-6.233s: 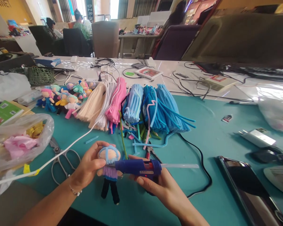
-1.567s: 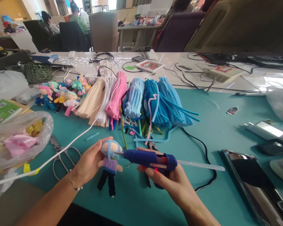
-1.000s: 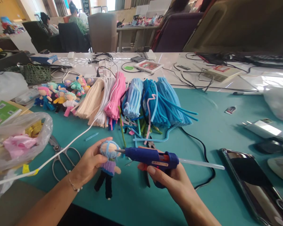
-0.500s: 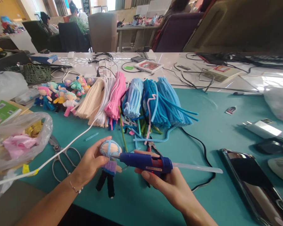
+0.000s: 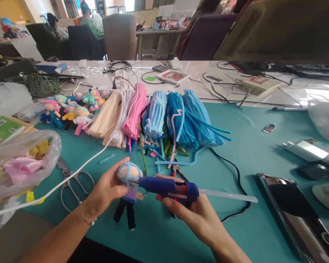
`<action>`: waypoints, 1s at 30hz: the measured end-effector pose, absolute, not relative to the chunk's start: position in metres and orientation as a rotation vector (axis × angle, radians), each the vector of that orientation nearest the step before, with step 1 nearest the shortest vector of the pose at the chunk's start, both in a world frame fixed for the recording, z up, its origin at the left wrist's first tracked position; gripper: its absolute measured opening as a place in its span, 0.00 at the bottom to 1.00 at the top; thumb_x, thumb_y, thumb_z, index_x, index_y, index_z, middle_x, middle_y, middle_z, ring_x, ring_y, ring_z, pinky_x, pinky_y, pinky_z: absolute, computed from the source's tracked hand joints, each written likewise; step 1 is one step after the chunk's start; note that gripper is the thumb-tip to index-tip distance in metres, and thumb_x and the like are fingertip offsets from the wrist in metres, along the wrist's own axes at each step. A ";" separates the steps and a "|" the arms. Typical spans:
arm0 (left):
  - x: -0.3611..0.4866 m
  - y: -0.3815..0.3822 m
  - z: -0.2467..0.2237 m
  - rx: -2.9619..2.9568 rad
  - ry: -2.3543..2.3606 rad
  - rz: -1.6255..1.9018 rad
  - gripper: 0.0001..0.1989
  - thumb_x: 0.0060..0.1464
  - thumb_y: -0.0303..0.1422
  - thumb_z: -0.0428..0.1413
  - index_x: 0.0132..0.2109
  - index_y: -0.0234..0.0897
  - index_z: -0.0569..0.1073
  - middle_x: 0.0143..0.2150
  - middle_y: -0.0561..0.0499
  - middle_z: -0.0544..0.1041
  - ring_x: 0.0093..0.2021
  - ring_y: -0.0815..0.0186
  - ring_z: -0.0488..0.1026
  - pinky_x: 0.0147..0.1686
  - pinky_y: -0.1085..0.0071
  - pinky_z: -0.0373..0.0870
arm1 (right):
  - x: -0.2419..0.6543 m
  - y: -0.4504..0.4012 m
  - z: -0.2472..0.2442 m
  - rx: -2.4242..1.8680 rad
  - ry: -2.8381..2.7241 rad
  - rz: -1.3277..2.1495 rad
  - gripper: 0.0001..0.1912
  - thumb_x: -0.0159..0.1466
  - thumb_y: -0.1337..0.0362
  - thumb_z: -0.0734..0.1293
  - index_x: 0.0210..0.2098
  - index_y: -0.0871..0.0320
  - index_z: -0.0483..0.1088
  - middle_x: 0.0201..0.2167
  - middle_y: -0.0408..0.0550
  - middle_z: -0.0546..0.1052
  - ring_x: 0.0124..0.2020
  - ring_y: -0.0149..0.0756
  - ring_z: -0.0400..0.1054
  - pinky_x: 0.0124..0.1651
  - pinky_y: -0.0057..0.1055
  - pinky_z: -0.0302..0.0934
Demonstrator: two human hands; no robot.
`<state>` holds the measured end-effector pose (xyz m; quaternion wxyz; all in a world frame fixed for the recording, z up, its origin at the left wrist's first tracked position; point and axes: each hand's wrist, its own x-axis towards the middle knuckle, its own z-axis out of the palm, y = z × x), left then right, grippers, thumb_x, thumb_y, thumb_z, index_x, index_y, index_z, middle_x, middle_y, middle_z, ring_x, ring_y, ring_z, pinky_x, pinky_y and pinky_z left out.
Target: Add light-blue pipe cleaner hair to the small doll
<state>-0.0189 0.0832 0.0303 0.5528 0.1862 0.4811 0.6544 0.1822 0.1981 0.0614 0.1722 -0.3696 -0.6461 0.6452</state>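
My left hand [image 5: 109, 188] is closed on a small pipe-cleaner doll [image 5: 130, 195], thumb across its neck. The doll has a cream head with light blue strips around and over it, a purple-blue top and black legs. A dark blue hot glue gun [image 5: 167, 188] rests in the grip of my right hand [image 5: 189, 212], its handle partly hidden by my fingers. The gun's nozzle is at the lower part of the doll's head. From its back end a clear glue stick [image 5: 229, 195] sticks out to the right. Red-handled pliers [image 5: 176, 170] lie partly behind the gun.
Bundles of pipe cleaners [image 5: 155, 115] in cream, pink and blues lie across the green mat [image 5: 235, 146]. Finished-looking dolls [image 5: 79, 115] are grouped at left. Scissors [image 5: 74, 186], a white cable [image 5: 84, 164], a plastic bag [image 5: 52, 146] and a phone [image 5: 287, 212] surround my hands.
The doll's legs have swung slightly right and the doll is tilted a little differently. The glue gun has shifted slightly left, its nozzle still at the head.
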 end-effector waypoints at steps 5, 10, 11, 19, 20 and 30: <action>-0.019 0.085 0.029 0.494 1.272 1.540 0.40 0.41 0.32 0.70 0.63 0.35 0.71 0.47 0.44 0.80 0.48 0.55 0.77 0.47 0.64 0.78 | 0.181 0.196 0.062 -1.040 -1.814 1.843 0.36 0.55 0.40 0.74 0.53 0.60 0.76 0.34 0.54 0.81 0.37 0.47 0.77 0.37 0.35 0.73; -0.019 0.085 0.028 0.524 1.299 1.550 0.40 0.42 0.33 0.71 0.63 0.36 0.70 0.46 0.45 0.81 0.45 0.54 0.79 0.40 0.64 0.82 | 0.181 0.196 0.067 -1.056 -1.723 1.912 0.37 0.53 0.40 0.75 0.53 0.61 0.76 0.30 0.52 0.81 0.35 0.45 0.76 0.35 0.34 0.72; -0.019 0.085 0.027 0.535 1.297 1.552 0.40 0.43 0.34 0.70 0.64 0.37 0.70 0.45 0.45 0.80 0.44 0.54 0.79 0.40 0.62 0.83 | 0.181 0.197 0.068 -1.055 -1.689 1.929 0.38 0.52 0.40 0.76 0.52 0.61 0.76 0.29 0.52 0.81 0.35 0.46 0.76 0.34 0.34 0.71; -0.011 0.077 0.025 0.833 1.416 1.678 0.32 0.51 0.35 0.67 0.63 0.43 0.71 0.63 0.41 0.70 0.53 0.49 0.77 0.44 0.59 0.83 | 0.182 0.198 0.070 -1.036 -1.573 1.958 0.37 0.49 0.42 0.78 0.50 0.62 0.77 0.28 0.52 0.81 0.33 0.46 0.76 0.32 0.35 0.69; -0.010 0.076 0.024 0.890 1.433 1.696 0.30 0.53 0.34 0.66 0.63 0.44 0.71 0.65 0.41 0.67 0.55 0.49 0.76 0.46 0.59 0.83 | 0.182 0.198 0.070 -1.026 -1.579 1.971 0.38 0.49 0.41 0.78 0.50 0.62 0.77 0.28 0.53 0.81 0.32 0.46 0.76 0.31 0.35 0.68; -0.010 0.071 0.019 1.457 1.576 1.705 0.33 0.59 0.20 0.54 0.67 0.54 0.64 0.63 0.42 0.66 0.59 0.54 0.72 0.43 0.69 0.81 | 0.184 0.197 0.073 -1.006 -1.595 2.013 0.39 0.49 0.41 0.78 0.51 0.62 0.78 0.32 0.56 0.83 0.30 0.43 0.74 0.29 0.32 0.67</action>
